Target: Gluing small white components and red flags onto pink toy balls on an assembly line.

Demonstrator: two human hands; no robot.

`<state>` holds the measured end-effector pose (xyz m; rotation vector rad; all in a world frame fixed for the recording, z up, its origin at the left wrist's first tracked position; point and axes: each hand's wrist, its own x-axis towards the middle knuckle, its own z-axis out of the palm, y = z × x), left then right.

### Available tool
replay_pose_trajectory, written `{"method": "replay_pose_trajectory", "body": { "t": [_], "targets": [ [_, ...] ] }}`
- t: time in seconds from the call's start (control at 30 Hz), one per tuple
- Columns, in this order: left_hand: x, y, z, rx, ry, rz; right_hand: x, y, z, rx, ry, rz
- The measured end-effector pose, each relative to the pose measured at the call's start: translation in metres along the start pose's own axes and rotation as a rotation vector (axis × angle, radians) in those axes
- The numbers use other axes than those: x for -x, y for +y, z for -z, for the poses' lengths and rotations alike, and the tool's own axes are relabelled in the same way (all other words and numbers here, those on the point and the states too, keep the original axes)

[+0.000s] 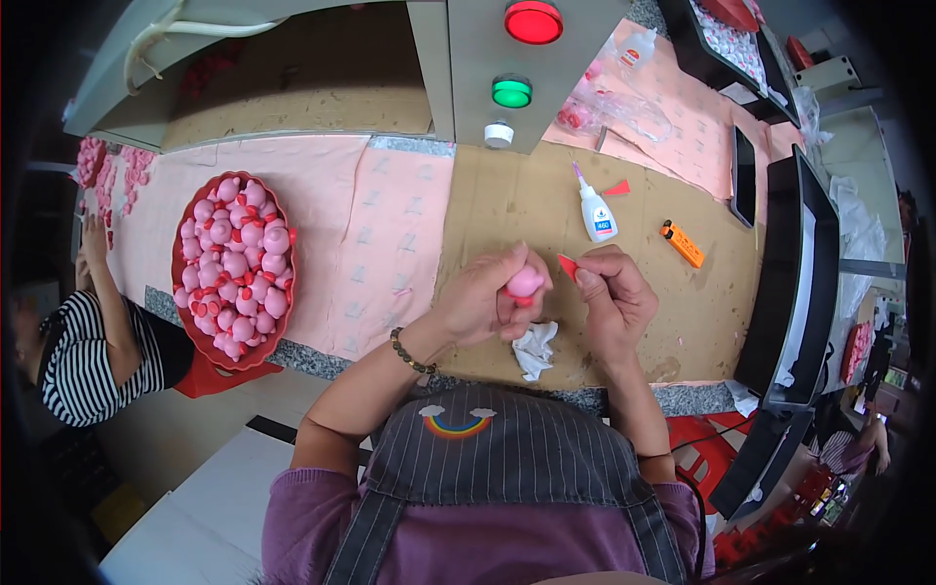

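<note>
My left hand (487, 292) is closed round a small pink figure (525, 282) with a rounded body and red parts at its lower side. Close beside it, my right hand (616, 297) pinches a small red pointed piece (567, 264) between thumb and fingertips. The piece and the figure are a short gap apart. Beyond the hands a white glue bottle (598, 213) with a blue label and a thin purple tip lies on brown cardboard (507, 195). Next to its tip is a red triangular piece (617, 188). A crumpled white tissue (534, 351) lies just below my hands.
A red basket (276, 347) full of pink figures stands at left. An orange lighter (682, 244), a dark phone (743, 175) and a black tray (770, 292) are at right. A grey machine (487, 68) with red and green lamps rises behind. Another person (107, 336) works far left.
</note>
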<state>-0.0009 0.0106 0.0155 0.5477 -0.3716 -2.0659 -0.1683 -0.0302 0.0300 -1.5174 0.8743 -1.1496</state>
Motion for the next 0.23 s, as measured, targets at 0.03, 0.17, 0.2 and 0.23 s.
{"method": "replay_pose_trajectory", "body": {
  "t": [0.03, 0.17, 0.2, 0.23],
  "targets": [
    [0.0, 0.002, -0.002, -0.008, 0.071, 0.012, -0.002, -0.002, -0.001, -0.001, 0.001, -0.001],
    [-0.003, -0.004, 0.002, 0.035, 0.229, -0.012, -0.01, -0.017, -0.014, 0.171, -0.132, 0.227],
    [-0.003, -0.006, 0.005, 0.044, 0.239, 0.007, -0.012, -0.023, -0.019, 0.274, -0.177, 0.29],
    [-0.001, -0.006, 0.007, 0.053, 0.249, 0.024, -0.012, -0.023, -0.019, 0.273, -0.178, 0.286]
  ]
}}
